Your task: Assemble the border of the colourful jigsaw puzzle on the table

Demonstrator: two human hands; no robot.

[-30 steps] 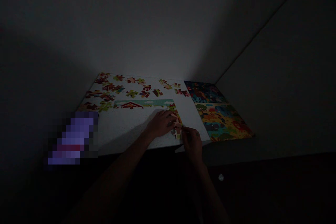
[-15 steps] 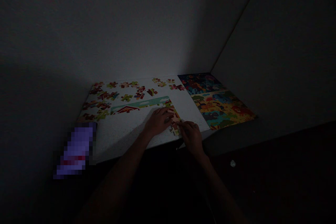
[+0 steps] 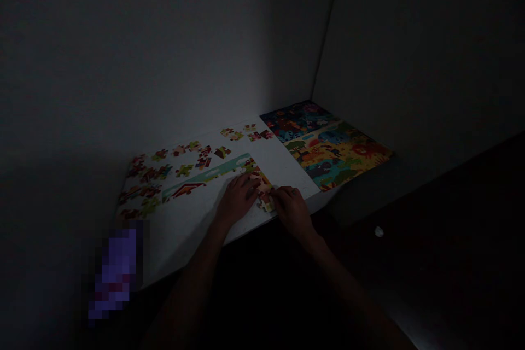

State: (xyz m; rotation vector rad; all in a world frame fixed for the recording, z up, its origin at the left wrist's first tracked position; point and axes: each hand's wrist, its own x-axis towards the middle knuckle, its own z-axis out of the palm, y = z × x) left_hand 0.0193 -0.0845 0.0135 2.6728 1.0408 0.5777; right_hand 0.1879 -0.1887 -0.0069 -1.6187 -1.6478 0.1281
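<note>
A partly joined jigsaw puzzle lies on the white tabletop, a strip along its top and another running down its right side. My left hand rests on the right-hand strip, fingers spread over the pieces. At the outer edge of that strip, my right hand has its thumb and fingers drawn together on a puzzle piece, partly covered by the fingertips. Loose puzzle pieces are scattered across the back and left of the table.
Two finished picture puzzles, a dark one and a yellow animal scene, cover the table's right end. Walls stand behind. A blurred purple object is at the front left corner. A small pale thing lies on the dark floor.
The view has turned and tilted, so the table appears slanted and shifted left. Both hands stay at the right-hand strip, with the right fingers still at its outer edge.
</note>
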